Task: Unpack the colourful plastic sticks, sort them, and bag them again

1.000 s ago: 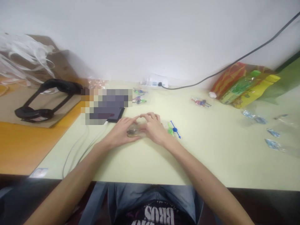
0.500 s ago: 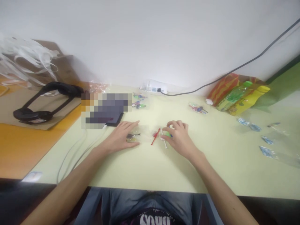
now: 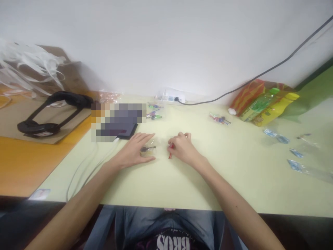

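Observation:
My left hand [image 3: 136,149] rests on the pale table with thumb and fingers spread apart. Between them lies a small dark and yellow plastic figure [image 3: 147,149] in a clear bag. To its right, my right hand [image 3: 183,147] curls down with its fingertips drawn together on a thin red plastic figure [image 3: 170,152]. Only part of the red figure shows, beneath the thumb and fingers. Whether other pieces lie under this hand is hidden.
A dark tablet [image 3: 127,130], partly pixelated, lies behind my left hand. Bagged figures [image 3: 154,113] and another bagged bundle [image 3: 220,119] lie further back. Blue-labelled wrappers [image 3: 295,166], a green-capped bottle [image 3: 260,104] and a power strip [image 3: 170,94] are around; a black frame [image 3: 39,128] stands left.
My right hand has moved left and closed over the red figure. The white and green-blue pieces visible before are now out of sight. My left hand has stayed nearly still.

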Tool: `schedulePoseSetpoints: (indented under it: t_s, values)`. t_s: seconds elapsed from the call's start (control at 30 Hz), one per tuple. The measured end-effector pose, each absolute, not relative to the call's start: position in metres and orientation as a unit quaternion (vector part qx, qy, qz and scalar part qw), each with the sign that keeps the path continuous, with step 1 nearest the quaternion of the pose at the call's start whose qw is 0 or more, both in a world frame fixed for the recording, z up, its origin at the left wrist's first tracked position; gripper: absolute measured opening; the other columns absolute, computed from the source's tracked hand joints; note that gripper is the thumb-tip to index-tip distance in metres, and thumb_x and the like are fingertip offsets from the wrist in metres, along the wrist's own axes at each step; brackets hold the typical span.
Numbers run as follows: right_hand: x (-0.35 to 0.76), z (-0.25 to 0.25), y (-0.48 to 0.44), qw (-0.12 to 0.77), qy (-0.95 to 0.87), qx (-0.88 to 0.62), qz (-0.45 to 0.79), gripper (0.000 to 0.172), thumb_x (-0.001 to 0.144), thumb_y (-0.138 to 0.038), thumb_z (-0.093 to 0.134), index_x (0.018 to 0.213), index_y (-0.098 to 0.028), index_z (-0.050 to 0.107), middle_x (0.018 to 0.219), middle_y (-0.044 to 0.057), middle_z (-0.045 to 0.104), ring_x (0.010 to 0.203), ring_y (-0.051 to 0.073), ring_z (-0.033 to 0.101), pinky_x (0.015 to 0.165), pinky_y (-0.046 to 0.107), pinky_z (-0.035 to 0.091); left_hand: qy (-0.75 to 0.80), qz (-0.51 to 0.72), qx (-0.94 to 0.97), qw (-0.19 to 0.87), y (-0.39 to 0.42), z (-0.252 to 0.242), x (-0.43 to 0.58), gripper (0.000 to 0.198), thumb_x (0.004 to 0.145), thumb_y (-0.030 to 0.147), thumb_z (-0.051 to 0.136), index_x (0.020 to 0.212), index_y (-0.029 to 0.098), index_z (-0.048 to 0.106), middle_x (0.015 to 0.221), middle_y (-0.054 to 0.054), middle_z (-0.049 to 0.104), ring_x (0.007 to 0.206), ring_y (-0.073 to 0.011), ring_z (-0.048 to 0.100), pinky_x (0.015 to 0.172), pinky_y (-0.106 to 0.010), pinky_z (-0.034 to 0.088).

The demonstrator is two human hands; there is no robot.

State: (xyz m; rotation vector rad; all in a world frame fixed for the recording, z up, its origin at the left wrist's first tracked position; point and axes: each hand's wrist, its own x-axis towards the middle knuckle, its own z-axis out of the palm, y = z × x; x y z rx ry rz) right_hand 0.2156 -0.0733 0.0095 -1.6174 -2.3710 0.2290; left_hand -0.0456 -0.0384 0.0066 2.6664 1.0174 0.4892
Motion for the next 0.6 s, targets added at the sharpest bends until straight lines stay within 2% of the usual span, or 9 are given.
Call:
schedulePoseSetpoints:
  t_s: [0.2, 0.33, 0.6]
  values:
    - [0.222, 0.017, -0.070, 0.227, -0.778, -0.576, 0.109, 0.006, 0.092, -0.023, 0.064, 0.094, -0.020, 0.069, 0.094, 0.005, 0.075, 0.098, 0.023, 0.061, 0.091, 0.039, 0.027, 0.337, 0.177, 0.919, 0.104, -0.038, 0.006, -0.044, 0.084, 0.085, 0.057, 0.071, 0.156, 0.028, 0.038, 0.148, -0.011, 0.054, 0.136, -0.0335, 0.049, 0.119, -0.052, 0.035]
    - [0.227, 0.022, -0.075, 0.293, -0.761, -0.567, 0.117, 0.012, 0.095, -0.019, 0.063, 0.107, -0.021, 0.067, 0.098, 0.003, 0.076, 0.094, 0.020, 0.066, 0.095, 0.038, 0.030, 0.327, 0.163, 0.926, 0.101, -0.040, 0.006, -0.042, 0.080, 0.088, 0.059, 0.068, 0.156, 0.028, 0.038, 0.150, -0.011, 0.052, 0.139, -0.0325, 0.047, 0.121, -0.051, 0.031]
    - [0.227, 0.020, -0.079, 0.323, -0.769, -0.540, 0.116, 0.028, 0.098, -0.013, 0.059, 0.123, -0.021, 0.067, 0.105, 0.006, 0.076, 0.099, 0.022, 0.067, 0.094, 0.036, 0.041, 0.344, 0.129, 0.924, 0.107, -0.039, -0.001, -0.041, 0.085, 0.090, 0.066, 0.060, 0.159, 0.026, 0.030, 0.157, -0.012, 0.045, 0.144, -0.0330, 0.041, 0.122, -0.049, 0.029]
